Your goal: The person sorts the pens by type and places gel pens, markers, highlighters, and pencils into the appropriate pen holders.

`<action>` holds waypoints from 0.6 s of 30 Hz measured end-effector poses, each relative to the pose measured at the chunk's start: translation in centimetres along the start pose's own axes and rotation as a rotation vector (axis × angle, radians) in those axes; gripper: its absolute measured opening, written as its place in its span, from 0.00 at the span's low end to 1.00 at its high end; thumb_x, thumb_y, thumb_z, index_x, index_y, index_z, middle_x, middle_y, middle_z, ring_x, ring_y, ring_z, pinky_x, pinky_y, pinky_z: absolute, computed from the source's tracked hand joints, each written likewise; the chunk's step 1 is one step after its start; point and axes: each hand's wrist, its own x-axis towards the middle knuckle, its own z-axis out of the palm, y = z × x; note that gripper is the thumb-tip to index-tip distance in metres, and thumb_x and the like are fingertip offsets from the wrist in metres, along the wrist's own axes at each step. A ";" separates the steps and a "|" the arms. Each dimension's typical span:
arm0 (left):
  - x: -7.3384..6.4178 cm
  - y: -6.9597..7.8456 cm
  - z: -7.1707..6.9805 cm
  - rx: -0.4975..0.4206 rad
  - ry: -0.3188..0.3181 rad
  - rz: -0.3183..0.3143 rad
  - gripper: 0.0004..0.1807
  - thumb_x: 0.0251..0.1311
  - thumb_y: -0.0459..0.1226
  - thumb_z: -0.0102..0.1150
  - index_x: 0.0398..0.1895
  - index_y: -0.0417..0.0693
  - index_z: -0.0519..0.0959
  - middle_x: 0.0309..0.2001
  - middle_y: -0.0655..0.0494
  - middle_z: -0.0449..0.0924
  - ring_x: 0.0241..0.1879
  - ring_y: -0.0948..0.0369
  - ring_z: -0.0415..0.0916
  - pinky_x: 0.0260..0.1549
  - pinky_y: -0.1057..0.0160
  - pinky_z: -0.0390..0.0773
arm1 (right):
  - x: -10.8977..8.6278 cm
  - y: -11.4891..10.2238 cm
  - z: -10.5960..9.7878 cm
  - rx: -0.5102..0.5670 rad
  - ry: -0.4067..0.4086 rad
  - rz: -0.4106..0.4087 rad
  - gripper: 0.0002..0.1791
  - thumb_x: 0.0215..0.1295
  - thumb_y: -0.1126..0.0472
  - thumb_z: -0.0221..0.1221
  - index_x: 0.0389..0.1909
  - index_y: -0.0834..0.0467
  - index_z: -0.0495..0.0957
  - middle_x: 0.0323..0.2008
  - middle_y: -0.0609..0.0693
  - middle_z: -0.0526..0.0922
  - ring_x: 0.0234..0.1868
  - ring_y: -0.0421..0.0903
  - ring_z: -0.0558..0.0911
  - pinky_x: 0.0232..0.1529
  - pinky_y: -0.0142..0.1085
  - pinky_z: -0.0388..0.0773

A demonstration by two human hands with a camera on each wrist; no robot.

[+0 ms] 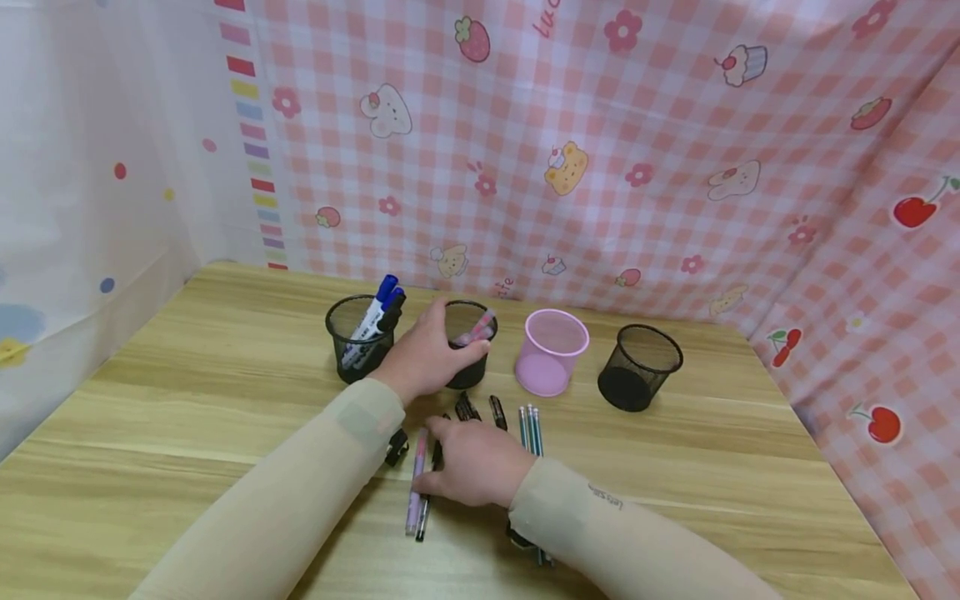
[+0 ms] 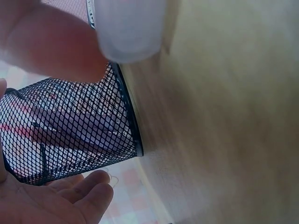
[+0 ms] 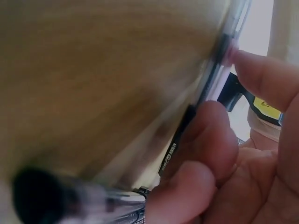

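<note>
My left hand (image 1: 423,354) is beside a black mesh pen holder (image 1: 468,375), thumb near its front and fingers along its far side. Inside this holder stand pink pens (image 1: 483,322). The left wrist view shows the mesh wall (image 2: 70,135) between thumb and loosely bent fingers. Over the table, my right hand (image 1: 480,462) pinches a pink-and-lilac pen (image 1: 414,500) between thumb and fingers. Alongside it is a clear black-ended pen (image 1: 422,521). In the right wrist view, the thumb touches the pen's pink part (image 3: 231,52). A pale, blurred cylinder (image 2: 131,32) crosses the left wrist view.
At the left, another black mesh holder (image 1: 337,354) contains blue and black markers (image 1: 382,304). To the right stand a pink holder (image 1: 543,375) and a black mesh holder (image 1: 626,390). Black pens (image 1: 498,412) and teal pencils (image 1: 532,429) lie around the right hand.
</note>
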 end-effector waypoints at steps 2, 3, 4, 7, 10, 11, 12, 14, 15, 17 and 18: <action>0.0 0.0 0.0 0.003 -0.001 0.000 0.63 0.62 0.72 0.58 0.87 0.53 0.40 0.85 0.45 0.49 0.80 0.45 0.59 0.74 0.40 0.66 | 0.1 0.0 0.0 0.002 -0.015 0.001 0.46 0.63 0.34 0.68 0.76 0.53 0.70 0.63 0.52 0.85 0.61 0.51 0.85 0.61 0.46 0.82; 0.0 -0.1 0.0 0.004 -0.002 0.000 0.63 0.62 0.73 0.57 0.87 0.53 0.40 0.85 0.45 0.49 0.80 0.45 0.59 0.74 0.40 0.67 | 0.2 0.1 0.0 0.007 -0.020 -0.001 0.46 0.64 0.34 0.68 0.76 0.53 0.70 0.63 0.52 0.85 0.62 0.51 0.85 0.61 0.46 0.82; 0.1 -0.1 0.0 0.005 -0.002 -0.001 0.63 0.61 0.73 0.57 0.87 0.53 0.40 0.85 0.45 0.49 0.80 0.45 0.59 0.74 0.40 0.67 | 0.3 0.1 0.0 0.014 -0.026 -0.003 0.46 0.64 0.34 0.67 0.77 0.53 0.69 0.64 0.52 0.84 0.63 0.51 0.84 0.63 0.46 0.81; 0.1 -0.1 0.1 0.002 -0.005 -0.005 0.63 0.62 0.72 0.58 0.87 0.54 0.40 0.86 0.46 0.48 0.80 0.45 0.59 0.74 0.39 0.67 | 0.5 0.2 0.0 0.044 -0.039 -0.008 0.48 0.65 0.32 0.66 0.78 0.55 0.67 0.66 0.54 0.83 0.65 0.52 0.83 0.65 0.47 0.80; 0.1 -0.1 0.1 -0.005 -0.005 -0.008 0.62 0.63 0.71 0.58 0.88 0.53 0.40 0.86 0.46 0.48 0.81 0.45 0.58 0.75 0.39 0.66 | 0.6 0.2 0.0 0.054 -0.046 -0.002 0.48 0.66 0.32 0.66 0.78 0.55 0.67 0.65 0.54 0.83 0.65 0.51 0.83 0.66 0.47 0.79; 0.1 -0.1 0.1 -0.005 -0.005 -0.009 0.62 0.63 0.71 0.58 0.87 0.53 0.40 0.86 0.45 0.48 0.81 0.45 0.58 0.75 0.39 0.65 | 0.6 0.1 0.0 0.051 -0.046 0.002 0.48 0.65 0.32 0.66 0.78 0.55 0.68 0.65 0.54 0.84 0.65 0.51 0.83 0.65 0.46 0.80; 0.1 -0.1 0.1 -0.005 -0.004 -0.009 0.62 0.63 0.71 0.58 0.87 0.53 0.40 0.86 0.45 0.48 0.81 0.45 0.58 0.75 0.39 0.65 | 0.6 0.1 0.0 0.045 -0.045 0.007 0.47 0.64 0.32 0.67 0.78 0.54 0.68 0.63 0.53 0.85 0.64 0.51 0.84 0.64 0.46 0.80; 0.0 0.0 0.0 -0.005 -0.004 -0.008 0.62 0.63 0.70 0.58 0.87 0.52 0.40 0.86 0.45 0.48 0.81 0.44 0.58 0.75 0.40 0.65 | 0.6 0.0 -0.1 0.039 -0.044 0.015 0.47 0.63 0.32 0.68 0.76 0.53 0.70 0.61 0.52 0.86 0.62 0.50 0.84 0.62 0.45 0.81; 0.0 0.0 0.0 -0.004 -0.004 -0.007 0.61 0.63 0.70 0.58 0.87 0.52 0.40 0.86 0.45 0.48 0.80 0.44 0.58 0.75 0.40 0.65 | 0.5 0.0 -0.1 0.040 -0.042 0.018 0.46 0.62 0.33 0.69 0.75 0.53 0.71 0.60 0.52 0.87 0.62 0.50 0.85 0.62 0.45 0.81; 0.0 0.0 0.0 -0.003 -0.003 -0.006 0.61 0.64 0.70 0.58 0.87 0.52 0.41 0.85 0.45 0.48 0.80 0.44 0.59 0.75 0.40 0.65 | 0.5 0.0 -0.2 0.049 -0.041 0.026 0.46 0.60 0.33 0.71 0.74 0.53 0.72 0.59 0.51 0.87 0.60 0.49 0.85 0.60 0.44 0.82; 0.0 0.0 0.1 -0.002 -0.002 -0.005 0.61 0.64 0.70 0.58 0.87 0.52 0.41 0.85 0.45 0.49 0.80 0.44 0.59 0.75 0.40 0.65 | 0.5 0.1 -0.2 0.059 -0.041 0.028 0.45 0.59 0.34 0.72 0.72 0.54 0.73 0.58 0.51 0.88 0.58 0.48 0.85 0.59 0.44 0.82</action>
